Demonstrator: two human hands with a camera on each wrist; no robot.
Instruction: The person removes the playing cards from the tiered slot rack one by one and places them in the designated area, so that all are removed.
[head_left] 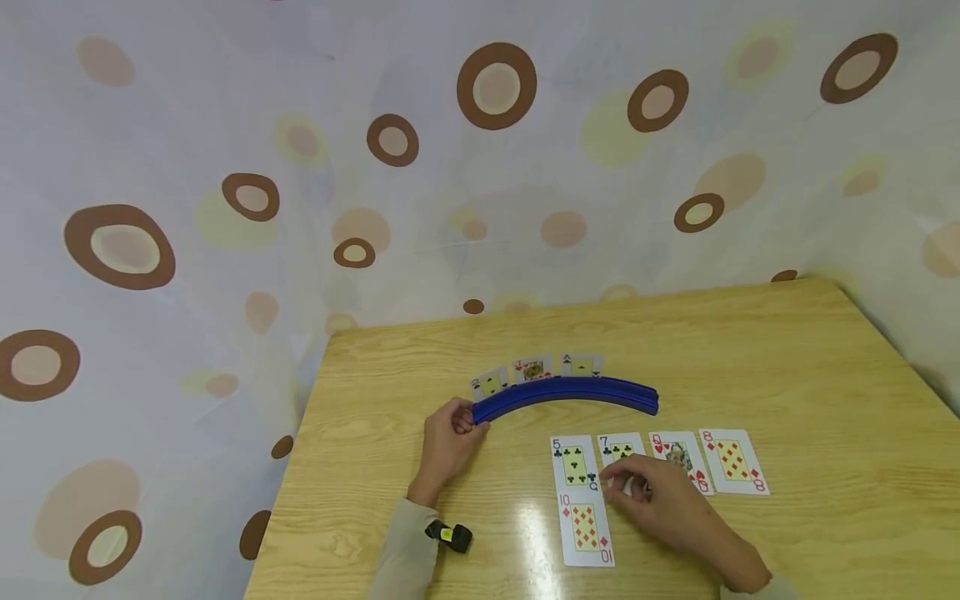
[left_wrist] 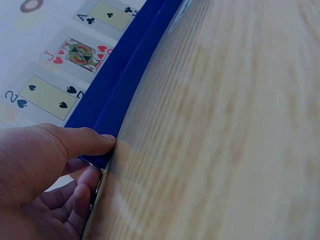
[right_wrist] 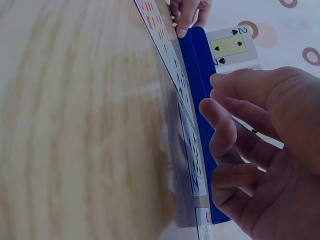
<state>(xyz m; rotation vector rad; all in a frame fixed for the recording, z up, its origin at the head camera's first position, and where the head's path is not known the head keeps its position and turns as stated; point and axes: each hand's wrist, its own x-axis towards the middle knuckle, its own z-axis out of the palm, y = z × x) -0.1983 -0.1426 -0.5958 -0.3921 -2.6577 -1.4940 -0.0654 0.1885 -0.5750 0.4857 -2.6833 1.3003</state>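
My left hand (head_left: pixel 448 442) pinches the left end of a curved blue card holder (head_left: pixel 562 389) between thumb and fingers. In the holder stand a two of spades (left_wrist: pixel 48 97), a jack of hearts (left_wrist: pixel 75 55) and an ace of clubs (left_wrist: pixel 107 15). Over the face-up cards on the table hovers my right hand (head_left: pixel 663 504), its fingers loosely bent with nothing between them. It partly covers the seven of clubs (head_left: pixel 621 443) and the queen of hearts (head_left: pixel 678 454). Left of it lie a five of clubs (head_left: pixel 574 463) and, just below that, a ten of diamonds (head_left: pixel 586 533).
An eight of diamonds (head_left: pixel 733 461) ends the row on the right. A black strap with a yellow mark (head_left: pixel 448 535) is by the left sleeve (head_left: pixel 405 542). A patterned cloth (head_left: pixel 525 183) hangs behind the wooden table (head_left: pixel 750 358).
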